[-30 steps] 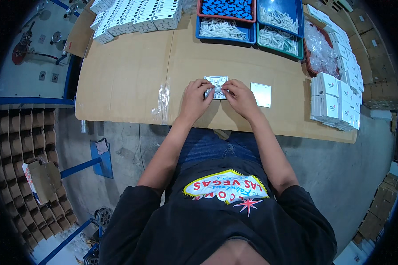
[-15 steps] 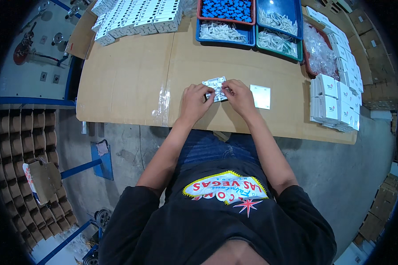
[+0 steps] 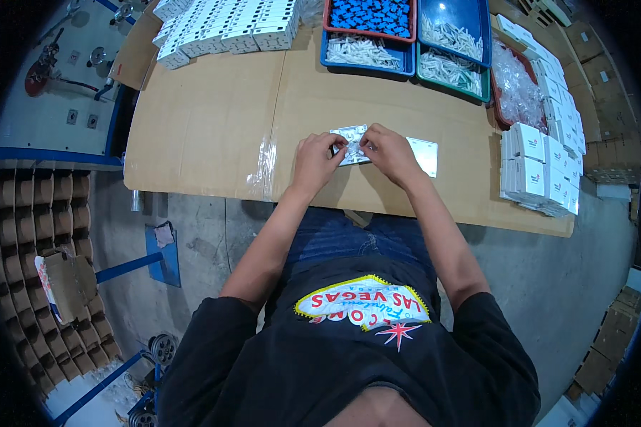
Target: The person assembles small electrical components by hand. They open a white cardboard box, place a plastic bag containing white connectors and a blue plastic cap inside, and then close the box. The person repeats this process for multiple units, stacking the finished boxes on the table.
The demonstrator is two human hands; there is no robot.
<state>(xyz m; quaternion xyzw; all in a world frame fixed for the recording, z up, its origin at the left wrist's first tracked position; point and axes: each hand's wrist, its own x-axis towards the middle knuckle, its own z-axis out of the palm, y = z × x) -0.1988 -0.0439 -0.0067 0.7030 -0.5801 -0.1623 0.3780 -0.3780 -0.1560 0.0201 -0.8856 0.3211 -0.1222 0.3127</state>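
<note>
A white, square switch-like plate part [image 3: 352, 132], with its detailed side up, lies on the cardboard-covered table in front of me. My left hand [image 3: 316, 161] is at its left side, thumb and fingers pinched over the middle of the part. From the right, my right hand [image 3: 392, 154] bends in with its fingertips closed close to the left ones. Whatever is between the fingertips is too small and too covered to name. Just right of my right hand lies a smooth white square plate [image 3: 425, 158], touched by neither hand.
Stacked white boxes [image 3: 274, 32] stand at the far left. Trays at the back hold blue pieces [image 3: 372, 16] and white slender parts [image 3: 363, 51]. A red tray of clear plastic bags [image 3: 518, 89] and more white box stacks [image 3: 525, 160] line the right side. Cardboard [image 3: 199, 135] covers the table.
My right hand has drawn slightly up and right, its fingertips lifting a little on the part. The left hand stays nearly in place. The whole view has shifted slightly.
</note>
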